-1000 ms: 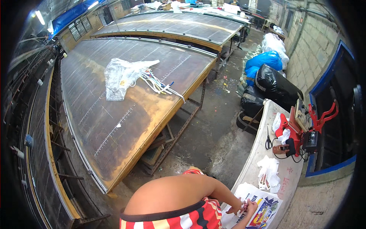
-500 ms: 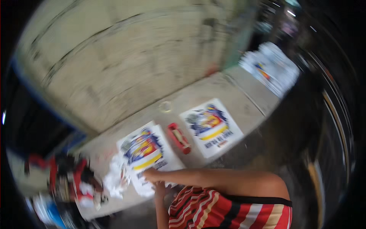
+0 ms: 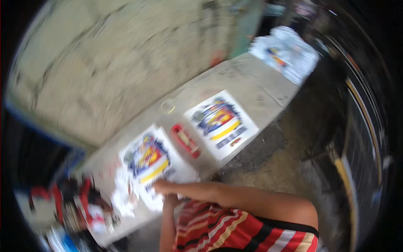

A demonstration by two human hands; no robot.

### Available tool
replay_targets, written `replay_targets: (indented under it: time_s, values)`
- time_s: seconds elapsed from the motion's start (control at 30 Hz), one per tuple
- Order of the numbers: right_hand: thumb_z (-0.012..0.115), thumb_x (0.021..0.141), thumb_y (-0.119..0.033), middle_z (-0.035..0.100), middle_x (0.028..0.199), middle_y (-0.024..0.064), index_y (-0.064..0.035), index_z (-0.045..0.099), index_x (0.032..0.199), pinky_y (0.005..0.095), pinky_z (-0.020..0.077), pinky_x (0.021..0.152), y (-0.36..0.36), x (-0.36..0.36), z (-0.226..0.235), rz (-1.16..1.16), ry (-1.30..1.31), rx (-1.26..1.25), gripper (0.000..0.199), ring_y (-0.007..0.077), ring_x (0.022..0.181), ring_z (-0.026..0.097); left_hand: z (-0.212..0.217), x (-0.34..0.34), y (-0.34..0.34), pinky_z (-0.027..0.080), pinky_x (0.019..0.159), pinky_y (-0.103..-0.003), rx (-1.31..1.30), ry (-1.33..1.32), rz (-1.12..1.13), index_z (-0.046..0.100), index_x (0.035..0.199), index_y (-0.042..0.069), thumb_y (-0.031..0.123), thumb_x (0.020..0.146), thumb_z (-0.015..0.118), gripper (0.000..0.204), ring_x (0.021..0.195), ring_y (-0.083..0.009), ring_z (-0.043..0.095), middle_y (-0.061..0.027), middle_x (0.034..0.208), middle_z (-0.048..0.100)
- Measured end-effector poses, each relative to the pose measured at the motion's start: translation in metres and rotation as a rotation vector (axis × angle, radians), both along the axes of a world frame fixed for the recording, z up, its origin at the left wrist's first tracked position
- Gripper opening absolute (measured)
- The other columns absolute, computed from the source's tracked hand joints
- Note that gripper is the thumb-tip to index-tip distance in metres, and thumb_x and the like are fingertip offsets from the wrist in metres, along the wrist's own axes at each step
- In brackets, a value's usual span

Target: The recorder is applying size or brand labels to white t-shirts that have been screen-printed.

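Observation:
My right hand reaches leftward to the lower edge of a white printed sheet with a blue, red and yellow picture on it. Just below, my left hand is close against the right, its fingers mostly hidden. Motion blur smears the right fingers, so whether they pinch the sheet does not show. A crumpled white bundle lies left of this sheet. To its right is a long red object with a pale strip along it, then a second white sheet with the same picture.
The long pale table runs along a block wall. A clear ring, perhaps a tape roll, sits near the wall. White printed pieces are heaped at the far right end; red and black gear crowds the left end.
The view has shifted, so the table and its things appear farther left and mostly higher. Both hands remain together at the left sheet's lower edge.

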State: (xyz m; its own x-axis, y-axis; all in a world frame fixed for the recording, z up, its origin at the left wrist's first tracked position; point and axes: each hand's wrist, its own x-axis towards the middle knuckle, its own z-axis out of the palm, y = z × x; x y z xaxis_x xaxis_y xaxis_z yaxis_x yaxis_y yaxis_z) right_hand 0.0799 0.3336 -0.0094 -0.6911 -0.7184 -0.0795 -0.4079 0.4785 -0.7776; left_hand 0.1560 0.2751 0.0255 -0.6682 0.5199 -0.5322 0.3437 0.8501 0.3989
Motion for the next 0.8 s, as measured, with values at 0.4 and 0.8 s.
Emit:
replay_targets:
  time_s: [0.4,0.8]
  values:
    - [0.07,0.086,-0.03,0.073,0.085,0.0139,-0.0065,0.068,0.089,0.0451,0.0537,0.073,0.023,-0.045,0.028,-0.005,-0.072,0.127,0.024,0.0347,0.084,0.071,0.009,0.006,0.037,0.02,0.099,-0.088,-0.041,0.135,0.516,0.041,0.153,0.024,0.034,0.075,0.074,0.085,0.144,-0.0656,0.004,-0.0229,0.163,0.02]
    - [0.074,0.086,-0.034,0.069,0.077,0.0126,-0.0038,0.062,0.08,0.0443,0.0511,0.069,0.006,-0.032,0.044,-0.024,-0.052,0.287,0.033,0.034,0.076,0.068,0.006,0.014,0.046,0.017,0.101,-0.087,-0.211,0.063,0.484,0.037,0.155,0.016,0.027,0.087,0.064,0.075,0.146,-0.0627,0.003,-0.0199,0.164,0.02]
